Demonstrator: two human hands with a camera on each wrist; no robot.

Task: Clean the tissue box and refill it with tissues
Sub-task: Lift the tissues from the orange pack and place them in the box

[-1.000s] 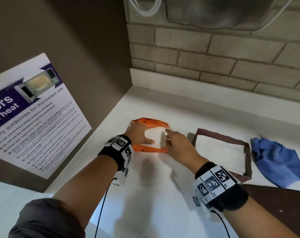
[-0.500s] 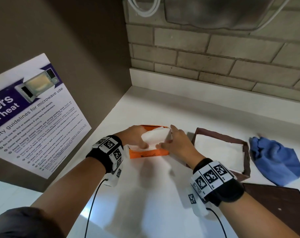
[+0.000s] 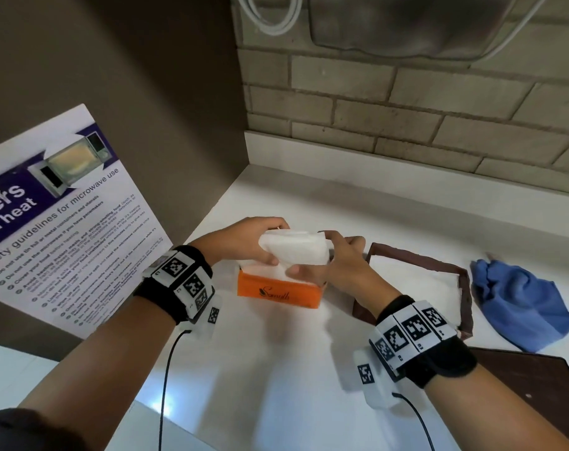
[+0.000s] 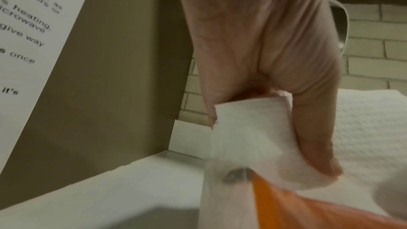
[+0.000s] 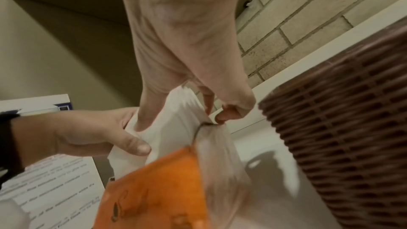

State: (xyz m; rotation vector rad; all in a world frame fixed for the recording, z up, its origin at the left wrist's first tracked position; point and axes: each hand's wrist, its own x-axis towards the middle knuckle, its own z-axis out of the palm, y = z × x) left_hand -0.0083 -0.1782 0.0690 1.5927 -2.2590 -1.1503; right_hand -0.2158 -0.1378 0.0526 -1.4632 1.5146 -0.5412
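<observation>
A white stack of tissues is halfway out of its orange plastic pack, which stands on the white counter. My left hand grips the stack's left end, thumb in front. My right hand grips the right end, thumb on the front and fingers behind. The orange pack hangs below the tissues in both wrist views. The brown woven tissue box stands just right of my right hand, open on top, with white tissue inside.
A crumpled blue cloth lies right of the box. A dark brown board lies at the near right. A brown cabinet side with a microwave safety poster closes the left. A brick wall runs along the back.
Both hands have lifted the tissue stack up out of the orange pack, which now stands upright below it. My head view has come closer.
</observation>
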